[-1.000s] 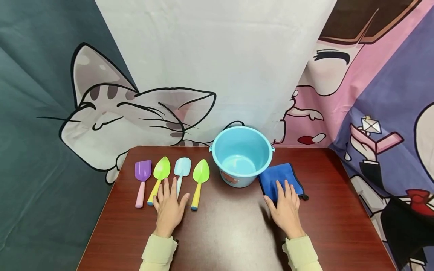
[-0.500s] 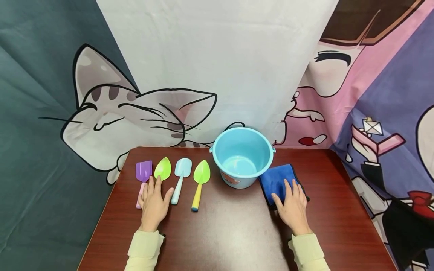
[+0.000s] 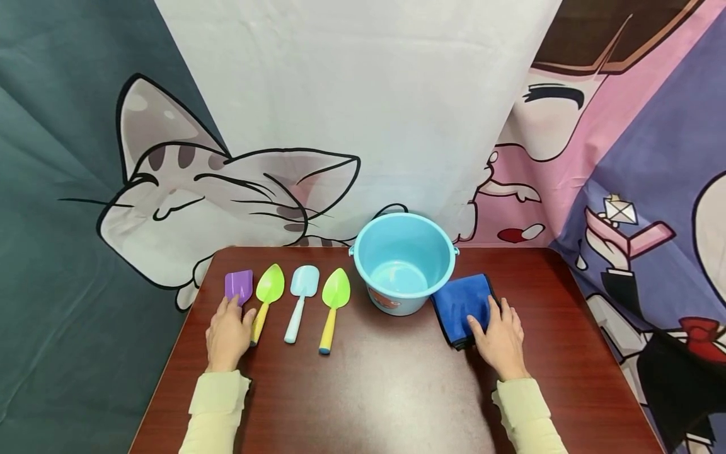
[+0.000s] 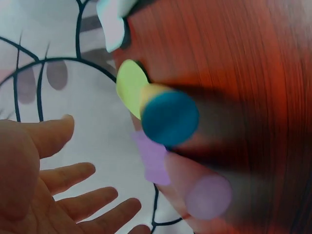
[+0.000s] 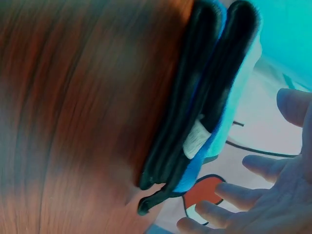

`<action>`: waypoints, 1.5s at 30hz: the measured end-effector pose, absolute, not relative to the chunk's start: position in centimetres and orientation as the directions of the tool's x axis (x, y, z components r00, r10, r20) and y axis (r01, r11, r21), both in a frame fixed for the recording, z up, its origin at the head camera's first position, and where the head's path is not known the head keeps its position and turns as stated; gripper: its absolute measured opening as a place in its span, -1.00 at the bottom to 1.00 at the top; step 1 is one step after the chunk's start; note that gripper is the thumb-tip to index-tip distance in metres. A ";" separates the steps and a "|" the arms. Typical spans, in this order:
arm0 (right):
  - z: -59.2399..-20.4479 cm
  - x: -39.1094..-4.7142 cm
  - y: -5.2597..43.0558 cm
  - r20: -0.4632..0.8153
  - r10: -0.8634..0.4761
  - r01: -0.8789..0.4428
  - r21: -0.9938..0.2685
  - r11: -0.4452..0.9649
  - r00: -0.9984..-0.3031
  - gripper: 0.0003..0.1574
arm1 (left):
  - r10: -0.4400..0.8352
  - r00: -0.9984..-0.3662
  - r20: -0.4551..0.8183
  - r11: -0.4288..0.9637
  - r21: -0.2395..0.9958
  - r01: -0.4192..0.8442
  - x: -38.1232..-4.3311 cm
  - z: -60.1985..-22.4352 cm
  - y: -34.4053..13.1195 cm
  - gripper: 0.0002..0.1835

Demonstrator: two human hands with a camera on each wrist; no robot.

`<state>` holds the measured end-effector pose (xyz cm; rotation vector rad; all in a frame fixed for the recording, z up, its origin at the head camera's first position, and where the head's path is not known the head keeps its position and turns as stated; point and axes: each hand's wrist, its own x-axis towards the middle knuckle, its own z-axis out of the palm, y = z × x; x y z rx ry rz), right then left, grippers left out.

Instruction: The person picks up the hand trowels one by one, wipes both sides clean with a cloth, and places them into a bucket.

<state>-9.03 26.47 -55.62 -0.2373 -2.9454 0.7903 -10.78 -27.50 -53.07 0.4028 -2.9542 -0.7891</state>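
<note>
The left hand (image 3: 227,334), fingers extended, had shifted leftward past the left-hand green trowel (image 3: 270,287) to over the purple shovel (image 3: 238,285); the right hand (image 3: 501,337), fingers spread, had moved outward to the folded blue cloth's (image 3: 462,306) right edge. Neither hand gripped anything, so the purple shovel remained unlifted on the table (image 3: 386,391).

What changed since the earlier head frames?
Left grip moved left, from over the light-blue shovel to over the purple shovel. Right grip shifted right, to the blue cloth's right edge. Nothing visibly grasped or released. Shovels, cloth and bucket look unmoved.
</note>
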 end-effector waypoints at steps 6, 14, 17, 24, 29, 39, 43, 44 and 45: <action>-56.2 -9.3 27.1 -0.005 0.191 0.166 -0.515 0.841 -0.982 -0.11 | -0.327 -0.943 -0.063 0.792 0.526 -0.310 -11.5 -53.6 -29.3 -0.43; -56.5 -9.8 28.6 0.007 0.215 0.181 -0.515 0.838 -0.977 -0.17 | -0.415 -0.891 -0.184 0.699 0.562 -0.442 -12.0 -54.0 -30.8 -0.41; -56.4 -10.1 29.3 0.008 0.224 0.188 -0.517 0.835 -0.974 -0.18 | -0.443 -0.871 -0.211 0.668 0.571 -0.478 -12.2 -54.1 -31.4 -0.43; -56.4 -10.7 30.1 -0.047 0.226 0.216 -0.526 0.822 -0.973 -0.15 | -0.461 -0.840 -0.288 0.605 0.590 -0.534 -13.0 -54.1 -32.7 -0.44; -56.4 -10.8 30.3 -0.086 0.232 0.243 -0.522 0.818 -0.969 -0.13 | -0.441 -0.822 -0.360 0.573 0.592 -0.566 -13.2 -54.2 -33.2 -0.39; -56.9 -11.0 30.6 -0.098 0.233 0.250 -0.517 0.819 -0.967 -0.17 | -0.345 -0.822 -0.454 0.531 0.628 -0.569 -13.2 -54.8 -34.1 -0.30; -57.0 -11.1 30.7 -0.082 0.233 0.241 -0.517 0.821 -0.969 -0.18 | -0.345 -0.820 -0.457 0.549 0.610 -0.571 -13.3 -54.9 -34.2 -0.34; -57.0 -11.1 30.7 -0.075 0.233 0.238 -0.518 0.822 -0.970 -0.18 | -0.346 -0.820 -0.457 0.554 0.605 -0.571 -13.3 -55.0 -34.3 -0.38; -57.0 -11.2 30.7 -0.073 0.234 0.237 -0.518 0.822 -0.970 -0.19 | -0.345 -0.819 -0.459 0.552 0.606 -0.572 -13.3 -55.0 -34.4 -0.41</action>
